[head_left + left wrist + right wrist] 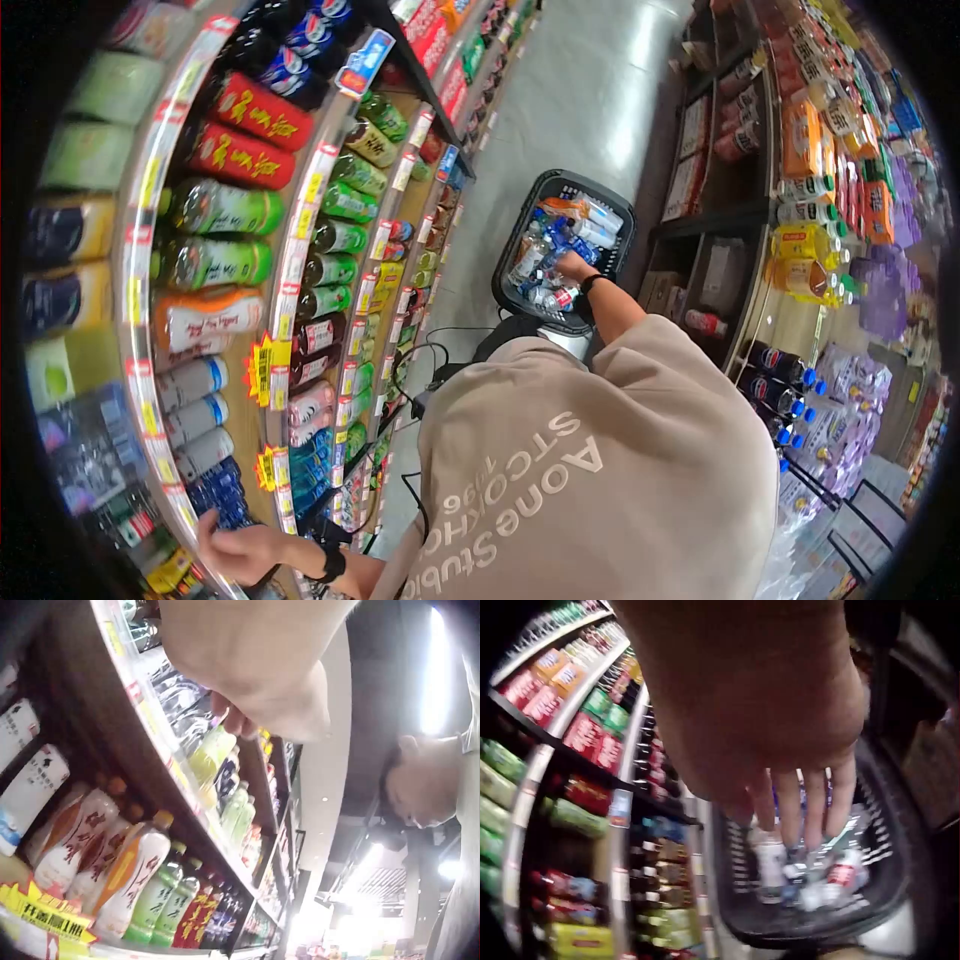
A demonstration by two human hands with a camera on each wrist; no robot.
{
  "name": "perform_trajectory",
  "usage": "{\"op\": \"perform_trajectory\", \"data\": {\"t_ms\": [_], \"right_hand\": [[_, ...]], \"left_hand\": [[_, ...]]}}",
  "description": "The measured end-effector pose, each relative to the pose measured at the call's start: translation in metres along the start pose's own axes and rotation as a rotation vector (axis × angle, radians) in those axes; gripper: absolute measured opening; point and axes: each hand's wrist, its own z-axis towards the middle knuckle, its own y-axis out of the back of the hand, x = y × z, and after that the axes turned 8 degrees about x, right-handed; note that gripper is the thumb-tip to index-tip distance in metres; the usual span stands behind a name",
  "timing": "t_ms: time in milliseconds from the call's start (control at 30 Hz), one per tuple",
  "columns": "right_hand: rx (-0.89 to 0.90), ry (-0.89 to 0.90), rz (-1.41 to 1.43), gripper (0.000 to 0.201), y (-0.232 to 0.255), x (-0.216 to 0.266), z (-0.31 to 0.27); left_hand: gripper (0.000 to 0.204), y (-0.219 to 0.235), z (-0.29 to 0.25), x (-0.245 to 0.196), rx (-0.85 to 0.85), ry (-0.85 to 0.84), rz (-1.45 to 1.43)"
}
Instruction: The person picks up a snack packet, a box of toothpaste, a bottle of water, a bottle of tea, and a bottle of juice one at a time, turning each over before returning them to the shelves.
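My right hand point(575, 268) reaches down into a black shopping basket point(512, 205) on the floor. In the right wrist view its fingers point(814, 806) extend loosely spread over the bottles, with no grip on any of them showing. Among the basket's contents are a clear bottle with a red label point(842, 874), a white-labelled bottle point(771, 868), and blue-wrapped and orange packs. Out to the left, my left hand point(240, 550) is held at the shelf edge beside dark blue bottles point(222, 497). Its relaxed fingers point(234, 720) overlap a yellow-green pack point(210, 756) in the left wrist view.
Tall drink shelves with a price-tag rail point(143, 300) line the left side, holding green-labelled bottles point(228, 207) and red packs point(255, 112). Shelves on the right carry cola bottles point(780, 375). The tiled aisle floor point(590, 80) runs ahead. Black cables point(405, 380) hang near my body.
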Motion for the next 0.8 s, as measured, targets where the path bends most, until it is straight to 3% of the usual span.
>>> {"op": "perform_trajectory", "data": {"t_ms": [33, 67, 100, 133, 167, 233, 300, 367, 400, 433, 500, 600, 633, 700, 733, 800], "right_hand": [[-0.132, -0.057, -0.239, 0.051, -0.013, -0.075, 0.017], [-0.105, -0.357, -0.273, 0.050, 0.000, -0.046, -0.038], [-0.062, -0.424, -0.274, 0.045, -0.006, -0.080, -0.035], [-0.097, -0.405, -0.334, 0.033, -0.011, -0.084, -0.048], [0.071, -0.502, -0.003, 0.023, -0.004, -0.078, -0.053], [0.107, -0.413, 0.236, 0.020, -0.015, -0.084, -0.048], [0.107, -0.399, 0.100, 0.035, -0.014, -0.064, -0.040], [0.067, -0.344, -0.041, 0.035, -0.027, -0.068, -0.008], [-0.005, -0.284, -0.099, 0.034, -0.037, -0.073, 0.008], [-0.086, -0.223, -0.151, 0.033, -0.046, -0.077, 0.028], [-0.020, -0.337, -0.207, 0.038, -0.032, -0.042, 0.049], [0.020, -0.413, -0.383, 0.031, -0.037, -0.047, 0.083], [0.023, -0.338, -0.493, 0.029, -0.054, -0.086, 0.100], [0.021, -0.354, -0.643, 0.040, -0.049, -0.070, 0.089], [0.020, -0.315, -0.766, 0.045, -0.055, -0.087, 0.099], [-0.055, -0.181, -0.958, 0.047, -0.067, -0.120, 0.110]], "left_hand": [[0.018, -0.006, -0.010, -0.010, 0.240, 0.046, 0.079], [0.016, -0.018, -0.009, -0.014, 0.388, -0.080, 0.108], [0.014, -0.033, -0.006, -0.017, 0.533, -0.209, 0.135], [0.014, -0.047, -0.005, -0.020, 0.558, -0.197, 0.074], [0.013, -0.059, -0.006, -0.021, 0.612, -0.164, 0.058], [0.012, -0.072, -0.014, -0.019, 0.749, -0.098, 0.025], [0.012, -0.086, -0.030, -0.023, 0.940, -0.040, 0.005], [0.012, -0.100, -0.039, -0.038, 1.115, -0.007, -0.007], [0.010, -0.098, -0.048, -0.035, 1.210, -0.125, 0.026], [0.010, -0.095, -0.056, -0.030, 1.286, -0.062, -0.048], [0.012, -0.081, -0.087, -0.015, 1.352, 0.181, -0.098], [0.022, -0.093, -0.080, -0.042, 1.926, 0.265, 0.214], [0.018, -0.094, -0.078, -0.048, 1.901, 0.302, 0.210], [0.014, -0.117, -0.103, -0.063, 1.793, 0.385, 0.148], [0.016, -0.120, -0.114, -0.061, 1.757, 0.325, 0.051], [0.017, -0.137, -0.122, -0.068, 1.857, 0.348, 0.031]]}}
